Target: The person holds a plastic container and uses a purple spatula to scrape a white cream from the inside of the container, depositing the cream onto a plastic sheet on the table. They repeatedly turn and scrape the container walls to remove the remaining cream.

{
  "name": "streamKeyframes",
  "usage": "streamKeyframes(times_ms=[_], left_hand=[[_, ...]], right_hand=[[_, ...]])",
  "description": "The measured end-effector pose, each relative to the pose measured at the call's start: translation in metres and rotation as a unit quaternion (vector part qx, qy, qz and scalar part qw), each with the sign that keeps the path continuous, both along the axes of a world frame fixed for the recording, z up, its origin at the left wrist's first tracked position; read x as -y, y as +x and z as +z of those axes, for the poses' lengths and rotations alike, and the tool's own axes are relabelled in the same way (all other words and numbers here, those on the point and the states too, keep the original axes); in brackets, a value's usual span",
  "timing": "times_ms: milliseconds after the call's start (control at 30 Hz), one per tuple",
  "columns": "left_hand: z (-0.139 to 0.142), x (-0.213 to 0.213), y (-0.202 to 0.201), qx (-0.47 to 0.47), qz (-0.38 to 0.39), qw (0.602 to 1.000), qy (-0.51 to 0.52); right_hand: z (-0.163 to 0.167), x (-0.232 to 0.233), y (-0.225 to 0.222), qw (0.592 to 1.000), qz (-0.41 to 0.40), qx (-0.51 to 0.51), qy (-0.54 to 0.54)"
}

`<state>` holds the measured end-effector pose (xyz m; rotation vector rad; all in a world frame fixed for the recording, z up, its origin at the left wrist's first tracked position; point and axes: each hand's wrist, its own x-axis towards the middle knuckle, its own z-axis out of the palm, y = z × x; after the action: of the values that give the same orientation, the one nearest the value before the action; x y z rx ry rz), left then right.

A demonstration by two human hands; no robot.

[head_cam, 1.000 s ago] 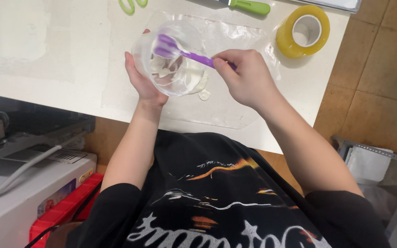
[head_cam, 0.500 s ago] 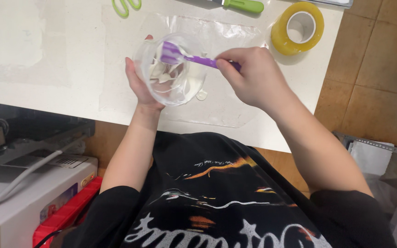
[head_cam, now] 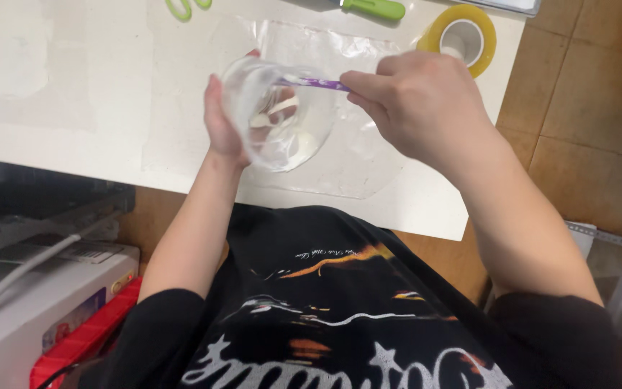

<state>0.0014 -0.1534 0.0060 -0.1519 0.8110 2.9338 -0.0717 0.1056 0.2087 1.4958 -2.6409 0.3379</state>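
Clear plastic cup, tilted on its side above the worktop, with whitish paste inside. Your left hand wraps its fingers around the cup from behind; your right hand pinches a purple spatula reaching into it. Beneath lies a clear plastic sheet; a yellow tape roll, a green-handled tool and green scissors sit beyond.

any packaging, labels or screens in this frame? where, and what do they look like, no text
Clear plastic bag: flat on the white table, under the hands, see-through and crinkled.
White box-like machine: lower left, below the table edge, with a small striped white label on top and a small coloured sticker on its front.
Red plastic crate: beside the machine, bottom left.
No screens in view.
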Motion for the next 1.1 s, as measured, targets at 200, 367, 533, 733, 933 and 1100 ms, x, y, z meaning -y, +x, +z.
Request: streamKeyframes(times_ms=[200,367,533,733,933,1100], left_hand=[[0.003,0.007,-0.008,-0.017,-0.008,0.999,-0.037],[0.005,0.007,-0.012,-0.021,-0.017,0.998,-0.054],[0.007,0.01,-0.026,-0.068,-0.027,0.995,-0.075],[0.014,0.037,-0.045,-0.101,-0.043,0.988,-0.105],[0.019,0.056,-0.06,-0.127,-0.036,0.963,-0.234],[0.027,0.059,-0.069,-0.126,-0.021,0.938,-0.323]], right_hand=[[0.001,0.005,0.012,0.996,0.034,-0.078,0.025],[-0.01,0.002,0.013,0.991,0.003,-0.126,0.035],[-0.018,0.003,0.015,0.996,0.013,-0.09,-0.01],[-0.028,0.013,0.01,0.997,0.03,-0.065,-0.022],[-0.031,-0.007,0.012,0.998,0.018,-0.062,-0.005],[-0.045,-0.014,0.015,0.994,-0.024,-0.087,-0.058]])
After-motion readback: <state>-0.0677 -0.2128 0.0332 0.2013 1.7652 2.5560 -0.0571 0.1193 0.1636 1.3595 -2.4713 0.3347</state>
